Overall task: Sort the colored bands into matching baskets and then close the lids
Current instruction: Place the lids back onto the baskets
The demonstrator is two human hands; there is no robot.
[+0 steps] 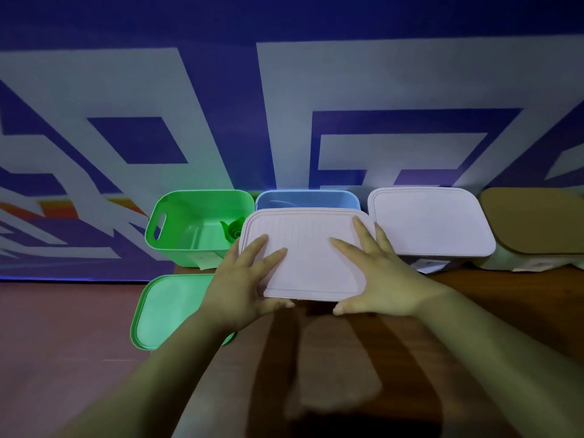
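Both my hands hold a pale pink-white lid [311,248] by its near edge, tilted over the blue basket [303,199]. My left hand [246,279] grips the lid's left near corner, fingers on top and thumb under. My right hand [382,273] grips the right near side the same way. The lid hides most of the blue basket's inside. To the left stands an open green basket [189,229] with a green band [232,230] inside. A green lid [170,308] lies flat on the table in front of it.
Right of the blue basket a basket is shut under a pale lid [429,222]. Farther right is a basket under a tan lid [537,226]. The brown table [489,311] runs toward me. A blue and white patterned backdrop [284,105] rises behind the baskets.
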